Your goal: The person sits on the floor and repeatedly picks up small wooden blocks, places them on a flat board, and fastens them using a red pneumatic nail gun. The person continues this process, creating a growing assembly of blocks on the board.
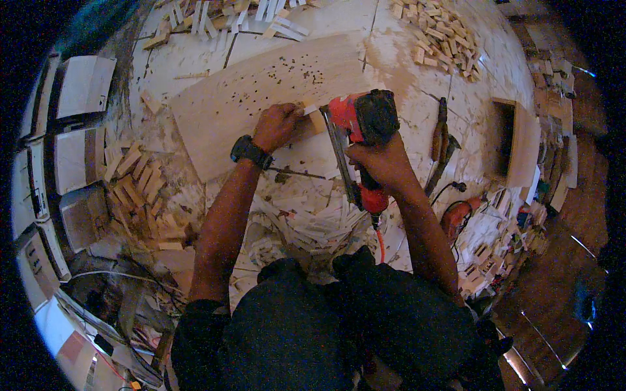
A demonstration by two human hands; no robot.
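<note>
While gripping nailer (345, 117) in right hand (383, 163) right of centre, pinches wood block (318, 122) with left hand (278, 127) at upper centre of frame.

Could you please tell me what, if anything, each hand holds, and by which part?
The right hand grips the red nail gun by its handle; the left hand pinches a small wood piece by its left end.

Head-worn fisheye — faces down past knees (280, 280) (edges bowed) — left hand (279, 127), right hand (385, 163) near, floor (412, 120) beyond.
</note>
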